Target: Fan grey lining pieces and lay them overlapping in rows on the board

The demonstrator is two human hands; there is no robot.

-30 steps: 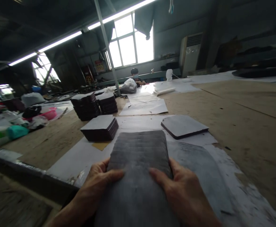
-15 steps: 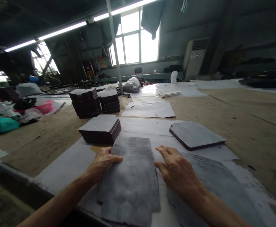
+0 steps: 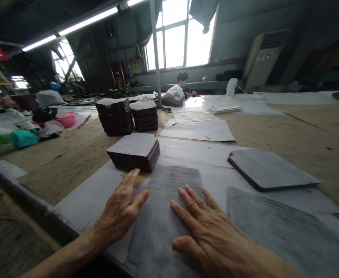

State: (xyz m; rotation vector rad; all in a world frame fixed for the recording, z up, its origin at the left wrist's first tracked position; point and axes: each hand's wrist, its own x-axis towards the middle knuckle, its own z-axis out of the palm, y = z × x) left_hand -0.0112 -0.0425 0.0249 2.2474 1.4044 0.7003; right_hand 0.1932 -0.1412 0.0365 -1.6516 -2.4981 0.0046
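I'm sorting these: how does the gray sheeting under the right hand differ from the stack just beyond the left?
The gray sheeting lies low, while the stack shows a thick, dark, layered side. The gray sheeting has faint ridges across its far end; the stack's top looks plain. Both have gray tops.

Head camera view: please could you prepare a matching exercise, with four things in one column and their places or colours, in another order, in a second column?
Things:
1. right hand
2. left hand
3. basin
4. pole

Places or colours:
A. pink
B. in front of the bright window
C. spread over the grey sheets
D. at the left edge of the grey sheets

Right pairs: 1-C, 2-D, 3-A, 4-B.
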